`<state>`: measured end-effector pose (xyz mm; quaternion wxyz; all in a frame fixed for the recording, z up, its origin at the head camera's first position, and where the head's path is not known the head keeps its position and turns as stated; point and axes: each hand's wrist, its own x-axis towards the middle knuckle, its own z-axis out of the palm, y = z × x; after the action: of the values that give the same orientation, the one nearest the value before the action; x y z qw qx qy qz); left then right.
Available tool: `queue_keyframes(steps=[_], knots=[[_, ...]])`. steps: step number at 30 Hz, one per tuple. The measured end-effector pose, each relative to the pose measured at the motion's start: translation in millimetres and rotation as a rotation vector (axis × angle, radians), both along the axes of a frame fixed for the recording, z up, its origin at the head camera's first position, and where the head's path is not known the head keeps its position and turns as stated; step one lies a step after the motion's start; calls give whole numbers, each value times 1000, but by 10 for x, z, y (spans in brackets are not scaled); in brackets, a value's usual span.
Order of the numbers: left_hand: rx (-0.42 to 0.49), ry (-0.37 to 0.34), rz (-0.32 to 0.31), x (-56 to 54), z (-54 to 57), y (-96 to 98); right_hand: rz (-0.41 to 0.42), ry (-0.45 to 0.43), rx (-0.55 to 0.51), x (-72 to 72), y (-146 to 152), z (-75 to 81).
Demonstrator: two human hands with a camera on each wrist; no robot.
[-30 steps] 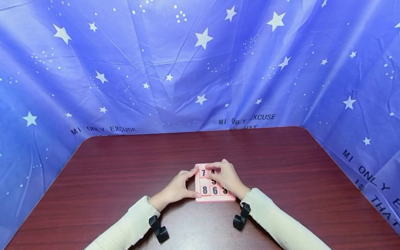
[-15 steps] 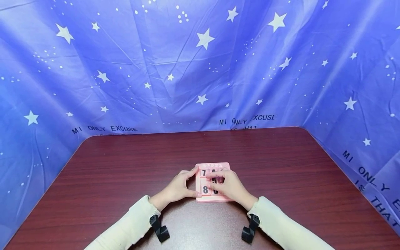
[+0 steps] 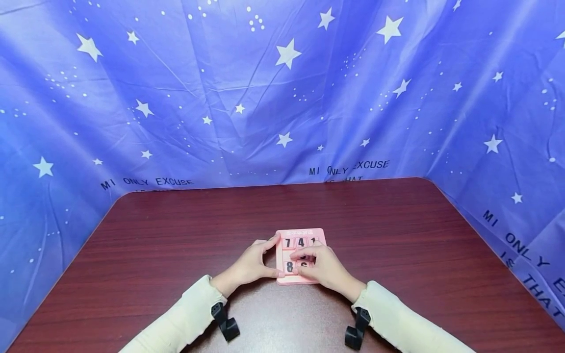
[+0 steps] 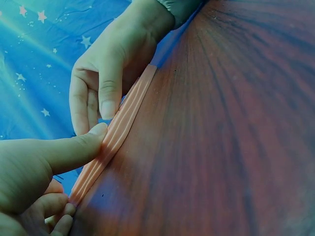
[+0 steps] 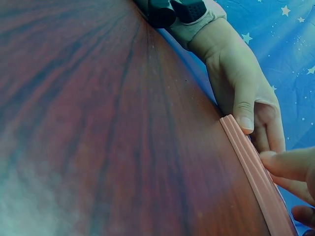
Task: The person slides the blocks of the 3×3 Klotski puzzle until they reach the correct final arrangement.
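Note:
A pink number slide puzzle [image 3: 288, 280] lies on the table under both hands. Tiles 7, 4 and 1 show in its top row, and an 8 shows at the lower left. My left hand [image 3: 250, 263] grips the puzzle's left side, thumb at the near corner and fingers at the far one. Over the tiles reaches my right hand [image 3: 331, 267], its thumb low by the 8 and 6 and its forefinger across the middle row. That hand hides the right part of the lower two rows. In the left wrist view the puzzle [image 4: 123, 120] appears edge-on as a ridged strip.
The dark red wooden table [image 3: 198, 220] extends around the puzzle. A blue star-printed curtain [image 3: 247, 88] hangs behind it and along the sides. Black wrist mounts [image 3: 225, 322] hang below both cream sleeves [image 3: 176, 318].
My right hand has drawn back toward the near side, from the upper tiles to the lower ones. The top of the frame and the 1 have come into view. My left hand stays put.

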<state>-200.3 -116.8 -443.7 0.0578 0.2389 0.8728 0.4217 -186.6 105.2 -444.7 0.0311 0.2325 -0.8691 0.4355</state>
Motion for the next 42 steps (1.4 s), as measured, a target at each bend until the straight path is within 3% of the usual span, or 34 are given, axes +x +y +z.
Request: queue_keyframes(steps=[10, 42], knots=[[-1, -12, 3, 10, 12, 1, 30, -11, 14, -4, 0, -2], [10, 0, 3, 11, -13, 9, -113, 42, 57, -111, -84, 7]])
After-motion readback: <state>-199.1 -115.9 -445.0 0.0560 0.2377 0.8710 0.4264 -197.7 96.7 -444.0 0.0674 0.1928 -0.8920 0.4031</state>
